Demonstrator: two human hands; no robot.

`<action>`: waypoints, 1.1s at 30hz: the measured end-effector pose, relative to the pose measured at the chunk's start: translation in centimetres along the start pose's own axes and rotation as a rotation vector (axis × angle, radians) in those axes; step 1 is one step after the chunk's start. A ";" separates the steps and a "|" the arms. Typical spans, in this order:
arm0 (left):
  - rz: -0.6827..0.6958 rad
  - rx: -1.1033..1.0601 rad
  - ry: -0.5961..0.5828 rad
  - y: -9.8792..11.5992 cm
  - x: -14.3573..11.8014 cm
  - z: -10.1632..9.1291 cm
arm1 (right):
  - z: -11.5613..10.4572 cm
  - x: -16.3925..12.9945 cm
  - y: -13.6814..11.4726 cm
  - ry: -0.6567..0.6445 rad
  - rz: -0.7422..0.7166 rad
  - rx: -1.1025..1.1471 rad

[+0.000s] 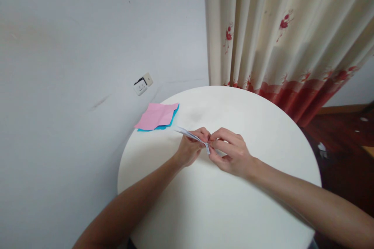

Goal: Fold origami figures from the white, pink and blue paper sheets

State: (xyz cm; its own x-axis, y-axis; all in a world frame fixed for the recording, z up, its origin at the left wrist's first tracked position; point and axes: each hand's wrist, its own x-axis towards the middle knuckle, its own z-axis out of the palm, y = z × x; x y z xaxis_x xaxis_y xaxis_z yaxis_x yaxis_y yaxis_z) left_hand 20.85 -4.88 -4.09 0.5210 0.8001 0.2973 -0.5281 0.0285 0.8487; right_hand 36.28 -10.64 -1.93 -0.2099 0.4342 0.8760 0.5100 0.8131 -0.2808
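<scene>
A folded piece of white paper (189, 135) is held just above the round white table (257, 124), its long edge pointing up and to the left. My left hand (191, 149) pinches it from the left with thumb and fingers. My right hand (230, 153) pinches the same paper at its near end, fingertips meeting those of the left hand. Both forearms reach in from the bottom of the view.
A pink paper sheet (156, 116) lies on a blue sheet (172, 120) at the table's far left edge. A white wall with a socket (142, 84) stands behind. A cream curtain with red flowers (286, 35) hangs at the back right, above a dark wooden floor (344, 144).
</scene>
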 end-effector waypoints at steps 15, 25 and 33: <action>0.000 0.058 0.004 -0.1 -0.1 0.3 | -0.3 0.0 0.6 -0.062 -0.062 -0.051; 0.026 0.088 0.008 0.1 0.1 0.5 | 0.6 0.1 0.0 0.097 0.026 0.131; 0.118 0.098 0.000 0.1 0.2 0.4 | 1.0 0.1 -0.6 0.177 0.141 0.194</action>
State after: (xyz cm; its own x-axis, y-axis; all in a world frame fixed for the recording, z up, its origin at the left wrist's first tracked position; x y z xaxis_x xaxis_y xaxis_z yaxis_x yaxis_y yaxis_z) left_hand 21.18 -4.90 -3.79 0.4589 0.7945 0.3977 -0.5180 -0.1244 0.8463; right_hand 35.12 -10.77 -2.09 0.0090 0.4876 0.8730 0.3515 0.8158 -0.4593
